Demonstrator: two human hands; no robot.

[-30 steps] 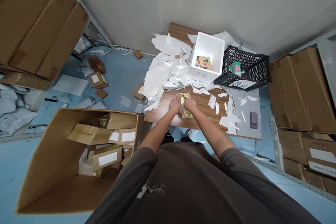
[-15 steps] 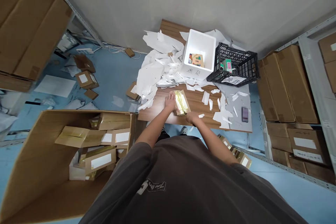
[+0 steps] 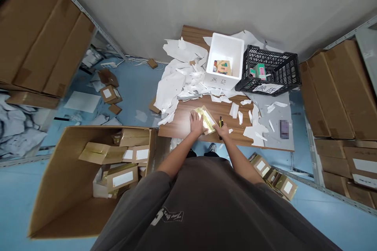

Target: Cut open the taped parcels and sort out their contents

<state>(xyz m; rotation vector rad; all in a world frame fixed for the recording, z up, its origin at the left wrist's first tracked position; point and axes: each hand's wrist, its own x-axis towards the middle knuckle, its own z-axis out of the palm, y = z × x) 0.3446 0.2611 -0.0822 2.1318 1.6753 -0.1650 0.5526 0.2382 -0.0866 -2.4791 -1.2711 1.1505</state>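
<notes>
A small cardboard box [image 3: 209,120] wrapped in shiny yellowish tape lies on the wooden table, turned at a slant. My left hand [image 3: 196,123] rests on its left side with the fingers spread. At the box's lower right corner, my right hand [image 3: 223,130] is closed around a black and yellow utility knife [image 3: 220,121], which points toward the far side of the table. The fingertips of that hand reach the box's edge; whether they press on it I cannot tell.
Torn white paper [image 3: 169,86] covers the table's left and back. Behind stand a white foam box [image 3: 219,82] and a black plastic crate [image 3: 269,88], both with items inside. A large open carton [image 3: 55,188] full of parcels is at my left. Shelves with cartons [image 3: 335,94] flank the table.
The box has turned on the table. My right hand and the knife have come away from its near edge to its right side. The whole view has shifted slightly.
</notes>
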